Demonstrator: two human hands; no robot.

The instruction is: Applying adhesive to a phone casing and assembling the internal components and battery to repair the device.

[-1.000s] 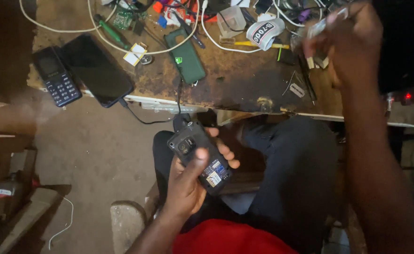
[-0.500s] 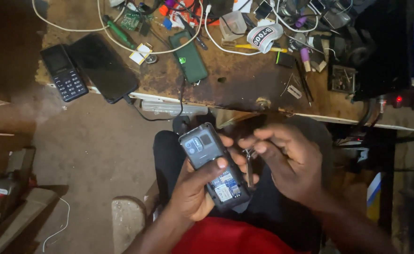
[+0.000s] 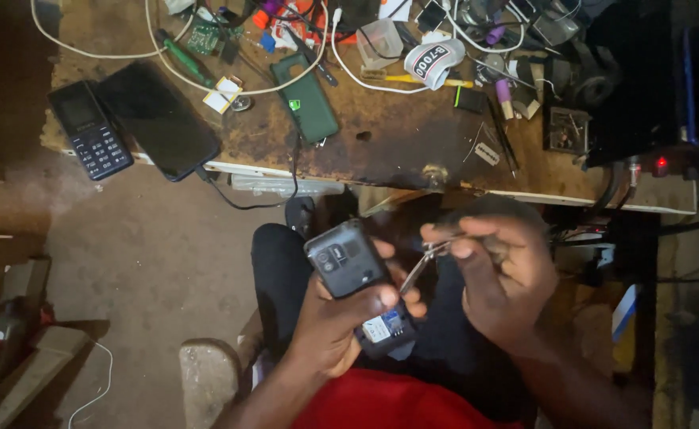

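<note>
Metal tweezers (image 3: 422,264) pinched in right hand (image 3: 499,282); left hand (image 3: 335,326) clamps phone (image 3: 357,284), lower end hidden.

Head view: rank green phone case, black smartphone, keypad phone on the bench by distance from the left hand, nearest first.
From the left hand:
1. green phone case, bench centre, straight above the hand.
2. black smartphone, bench left.
3. keypad phone, far left edge of the bench.

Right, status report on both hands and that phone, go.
Left hand grips small dark phone, back up. Right hand holds metal tweezers, tips at phone's edge. Nothing between them.
</note>
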